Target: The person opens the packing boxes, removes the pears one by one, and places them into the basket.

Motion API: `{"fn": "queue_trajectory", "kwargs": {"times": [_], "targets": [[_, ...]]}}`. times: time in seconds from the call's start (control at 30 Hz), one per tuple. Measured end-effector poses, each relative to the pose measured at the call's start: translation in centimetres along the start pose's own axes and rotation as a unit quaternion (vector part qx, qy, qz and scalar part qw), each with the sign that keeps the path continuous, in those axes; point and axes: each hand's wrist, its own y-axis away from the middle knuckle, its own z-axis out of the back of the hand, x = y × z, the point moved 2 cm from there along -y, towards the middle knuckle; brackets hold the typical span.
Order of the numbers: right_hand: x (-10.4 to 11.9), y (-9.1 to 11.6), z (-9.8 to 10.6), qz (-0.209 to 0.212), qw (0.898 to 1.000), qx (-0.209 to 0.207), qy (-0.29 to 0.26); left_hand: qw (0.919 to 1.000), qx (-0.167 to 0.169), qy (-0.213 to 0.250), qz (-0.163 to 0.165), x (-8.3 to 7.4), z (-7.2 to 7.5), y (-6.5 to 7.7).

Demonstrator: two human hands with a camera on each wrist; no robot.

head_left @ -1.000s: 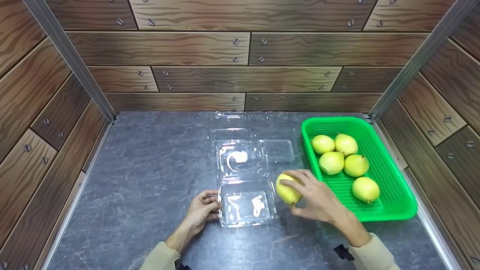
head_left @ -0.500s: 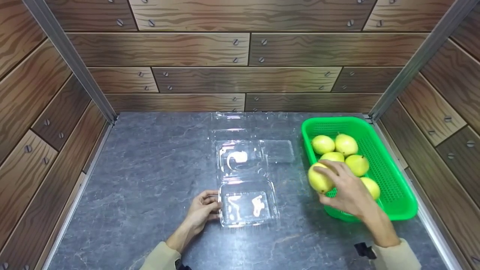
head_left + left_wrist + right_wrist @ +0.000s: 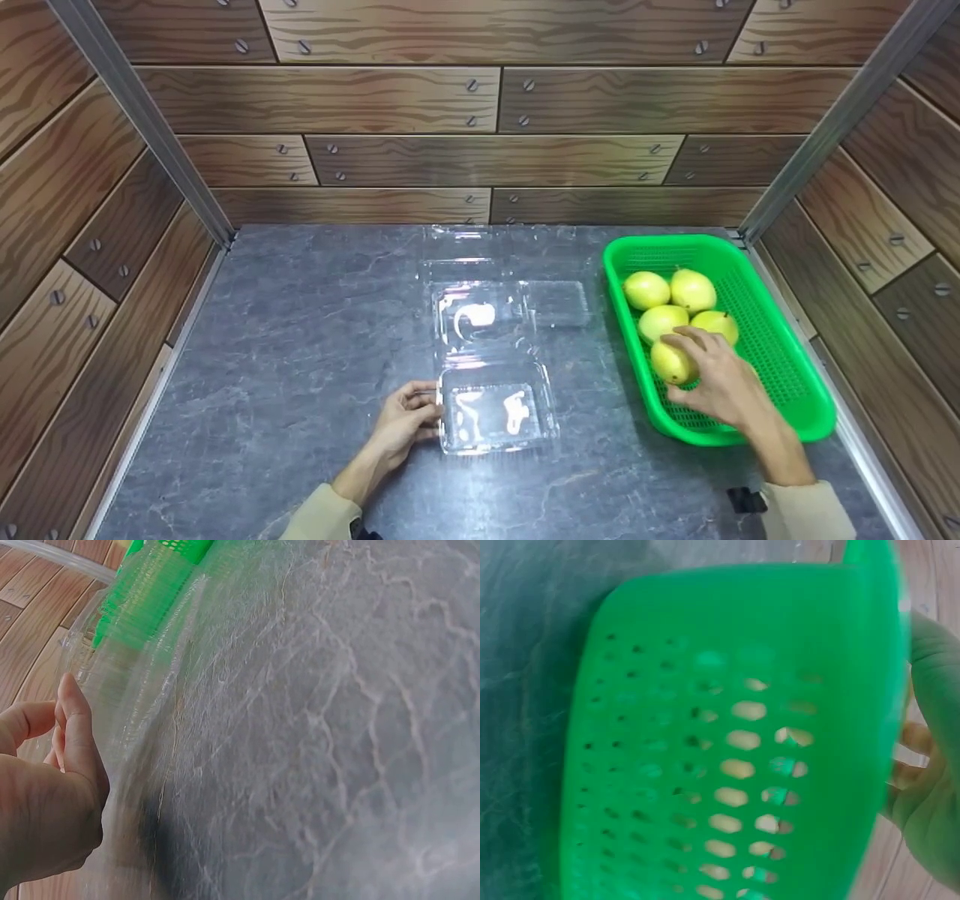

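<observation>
In the head view my right hand (image 3: 720, 384) holds a yellow pear (image 3: 670, 364) over the near left part of the green basket (image 3: 814, 420). Several more pears (image 3: 691, 289) lie in that basket, one of them mostly hidden behind the hand. An open clear plastic clamshell container (image 3: 491, 411) sits on the table with its lid folded back. My left hand (image 3: 403, 426) pinches the container's left rim. In the left wrist view, thumb and fingertips (image 3: 69, 694) meet at the see-through plastic. The basket's perforated wall (image 3: 727, 622) covers most of the right wrist view and hides the pear.
Further clear plastic containers (image 3: 559, 304) lie behind and beside the lid, reaching toward the back wall (image 3: 405, 159). Metal rails (image 3: 862, 472) and wood-patterned panels border the grey table (image 3: 300, 337).
My right hand has carried the pear rightward from beside the clamshell to over the basket. The left hand and the container have stayed in place.
</observation>
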Motion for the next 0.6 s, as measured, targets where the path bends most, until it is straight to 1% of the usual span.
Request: {"fn": "queue_trajectory", "kwargs": {"times": [0.13, 0.33, 0.47, 0.6], "targets": [[-0.8, 0.3, -0.8, -0.005, 0.999, 0.032, -0.017, 1.0, -0.004, 0.002, 0.001, 0.0, -0.1, 0.1], [-1.5, 0.5, -1.6, -0.034, 0.995, 0.088, -0.026, 1.0, -0.006, 0.007, -0.002, -0.1, -0.2, 0.1], [-1.8, 0.7, -1.9, -0.046, 0.992, 0.113, -0.025, 1.0, -0.007, 0.006, 0.0, -0.1, -0.2, 0.1], [-1.8, 0.7, -2.3, -0.05, 0.99, 0.128, -0.027, 1.0, -0.003, 0.003, -0.001, 0.0, -0.1, 0.0]]}}
